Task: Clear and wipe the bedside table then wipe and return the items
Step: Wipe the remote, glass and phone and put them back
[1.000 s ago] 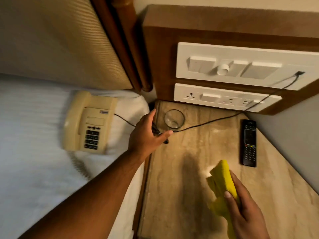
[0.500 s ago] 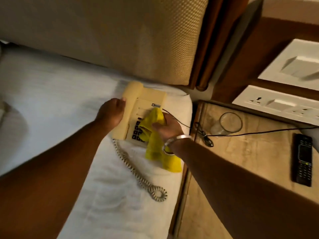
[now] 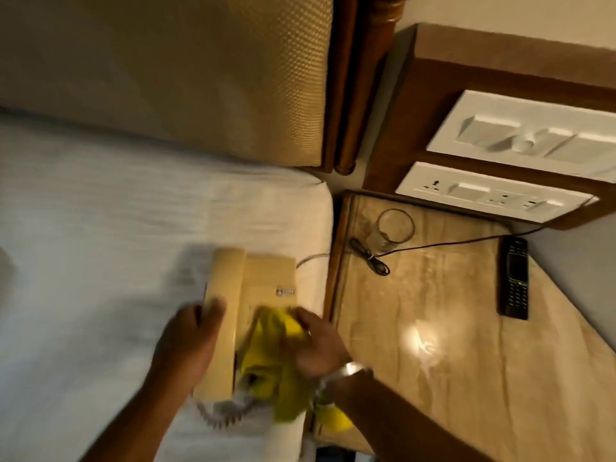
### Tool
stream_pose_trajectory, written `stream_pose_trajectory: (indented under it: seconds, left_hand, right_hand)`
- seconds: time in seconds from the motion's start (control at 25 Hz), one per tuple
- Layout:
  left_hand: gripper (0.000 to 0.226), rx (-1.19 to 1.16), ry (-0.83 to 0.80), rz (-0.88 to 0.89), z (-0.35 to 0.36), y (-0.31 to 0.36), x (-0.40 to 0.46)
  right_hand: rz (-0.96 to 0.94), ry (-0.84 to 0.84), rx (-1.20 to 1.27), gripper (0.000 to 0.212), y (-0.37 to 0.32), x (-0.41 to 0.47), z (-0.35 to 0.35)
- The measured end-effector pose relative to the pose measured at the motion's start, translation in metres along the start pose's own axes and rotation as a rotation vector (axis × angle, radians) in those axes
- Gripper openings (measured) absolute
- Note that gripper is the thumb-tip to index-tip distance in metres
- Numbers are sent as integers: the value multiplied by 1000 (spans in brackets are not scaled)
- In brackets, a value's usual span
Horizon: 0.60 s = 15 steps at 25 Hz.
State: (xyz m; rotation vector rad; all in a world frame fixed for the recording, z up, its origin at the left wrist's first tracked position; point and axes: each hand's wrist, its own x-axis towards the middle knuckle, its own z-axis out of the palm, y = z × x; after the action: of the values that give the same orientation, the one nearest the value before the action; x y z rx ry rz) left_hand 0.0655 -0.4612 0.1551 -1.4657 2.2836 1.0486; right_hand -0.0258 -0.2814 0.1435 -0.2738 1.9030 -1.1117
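While two hands hold one telephone (image 3: 256, 295), one glass (image 3: 395, 228) stands.

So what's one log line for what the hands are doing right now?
step: wiping phone | left hand: grips telephone handset | right hand: holds yellow cloth on phone | phone on bed | glass, remote on bedside table

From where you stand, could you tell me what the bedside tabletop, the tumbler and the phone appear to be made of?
The bedside tabletop looks like polished beige stone, perhaps marble or a laminate: veined, with a bright glare. The tumbler appears to be clear glass, see-through. The phone looks like smooth cream plastic.
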Motion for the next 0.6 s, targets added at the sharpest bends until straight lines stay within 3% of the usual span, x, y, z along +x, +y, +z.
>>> stream_pose_trajectory:
  seconds: [0.16,0.24,0.44,0.6]
  left_hand:
    - [38,-148,-76,-156,80,-8,-101]
    - [44,-166,-168,-158,131,19,-127]
    - [61,-191,-386,37,237,141,-107]
    - [52,-156,-245,254,284,208,-46]
  right_hand:
    - [222,73,104,41,73,-84,-43]
    - [361,176,125,48,108,-111,-81]
    - [437,508,202,40,146,-98,-196]
    - [435,626,255,40,143,-32,-263]
